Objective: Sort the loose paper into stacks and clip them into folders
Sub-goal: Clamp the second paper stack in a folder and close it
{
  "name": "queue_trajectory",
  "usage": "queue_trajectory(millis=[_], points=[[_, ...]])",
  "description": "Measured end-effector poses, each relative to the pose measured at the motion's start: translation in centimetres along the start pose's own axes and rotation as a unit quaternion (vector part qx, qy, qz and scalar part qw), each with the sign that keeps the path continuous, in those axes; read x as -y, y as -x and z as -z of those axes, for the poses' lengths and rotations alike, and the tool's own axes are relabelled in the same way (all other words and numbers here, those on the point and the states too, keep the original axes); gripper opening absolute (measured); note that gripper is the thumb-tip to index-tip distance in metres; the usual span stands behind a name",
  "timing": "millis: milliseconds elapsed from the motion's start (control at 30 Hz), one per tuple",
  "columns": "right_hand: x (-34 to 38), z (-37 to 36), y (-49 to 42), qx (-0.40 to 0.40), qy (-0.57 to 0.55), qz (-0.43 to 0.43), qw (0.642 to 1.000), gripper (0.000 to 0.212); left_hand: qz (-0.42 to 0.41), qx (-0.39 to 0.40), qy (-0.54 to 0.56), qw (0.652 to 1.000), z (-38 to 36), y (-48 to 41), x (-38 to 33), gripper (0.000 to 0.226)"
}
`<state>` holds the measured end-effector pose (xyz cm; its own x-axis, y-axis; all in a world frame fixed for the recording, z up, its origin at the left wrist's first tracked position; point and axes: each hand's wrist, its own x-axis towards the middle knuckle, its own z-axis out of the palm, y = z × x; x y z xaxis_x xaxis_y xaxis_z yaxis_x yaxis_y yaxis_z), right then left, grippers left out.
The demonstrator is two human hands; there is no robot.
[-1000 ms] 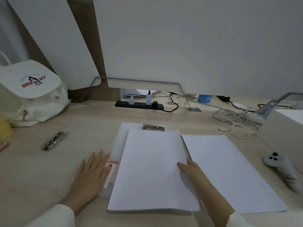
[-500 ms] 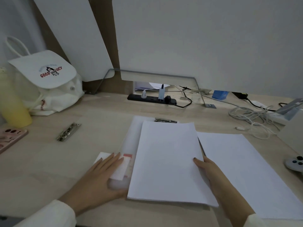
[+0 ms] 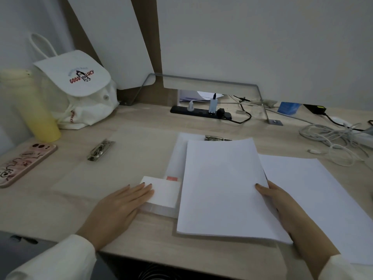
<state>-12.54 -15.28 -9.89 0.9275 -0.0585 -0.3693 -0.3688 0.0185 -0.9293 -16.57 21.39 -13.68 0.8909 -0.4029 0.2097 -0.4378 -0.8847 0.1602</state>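
Observation:
A stack of white paper [image 3: 222, 188] lies in front of me on a translucent folder [image 3: 177, 156] whose metal clip [image 3: 218, 138] shows at the far edge. My right hand [image 3: 282, 205] grips the stack's right edge, thumb on top. My left hand [image 3: 119, 207] rests flat with fingers apart on the folder's left side, touching a white label with a red mark [image 3: 163, 190]. A second sheet pile [image 3: 314, 199] lies to the right. A second clear folder [image 3: 125, 158] with a metal clip [image 3: 100, 149] lies to the left.
A white backpack [image 3: 78, 89], a yellow bottle [image 3: 38, 110] and a phone in a pink case [image 3: 22, 164] sit at the left. A black power strip [image 3: 199, 113] lies at the back, tangled white cables [image 3: 335, 142] at the right. The desk edge runs close to me.
The view has swung left, bringing the bottle and phone into sight. My left hand slid onto the folder's white label. My right hand keeps hold of the stack's right edge.

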Motion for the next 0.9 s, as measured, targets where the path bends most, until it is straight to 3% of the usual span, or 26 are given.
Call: queue_trajectory(millis=[133,300,367,433,467,600,900], points=[[1.1,0.5,0.0,0.0,0.02,-0.005,1.0,0.023,-0.028,0.004,0.004,1.0,-0.3,0.3,-2.3,0.057],[1.1,0.8,-0.1,-0.022,0.017,-0.024,0.999,0.032,0.032,0.04,0.07,0.996,1.2,-0.1,-3.5,0.049],[0.8,0.8,-0.2,-0.021,0.009,-0.027,0.999,0.033,0.094,0.111,0.099,0.984,2.9,-1.4,-3.3,0.076],[0.6,0.8,-0.3,-0.02,0.005,-0.027,0.999,0.03,0.095,0.157,0.129,0.975,4.5,-3.7,-3.1,0.095],[0.6,0.8,-0.5,-0.02,0.006,-0.027,0.999,0.029,0.088,0.148,0.146,0.974,5.2,-5.3,-3.2,0.093],[0.7,0.9,-1.0,-0.02,0.013,-0.036,0.999,0.028,0.092,0.074,0.16,0.98,5.7,-13.2,-4.1,0.043],[0.7,2.1,-3.1,0.004,0.002,-0.058,0.998,0.031,0.081,0.041,0.241,0.966,-0.3,-27.6,-5.8,0.033]])
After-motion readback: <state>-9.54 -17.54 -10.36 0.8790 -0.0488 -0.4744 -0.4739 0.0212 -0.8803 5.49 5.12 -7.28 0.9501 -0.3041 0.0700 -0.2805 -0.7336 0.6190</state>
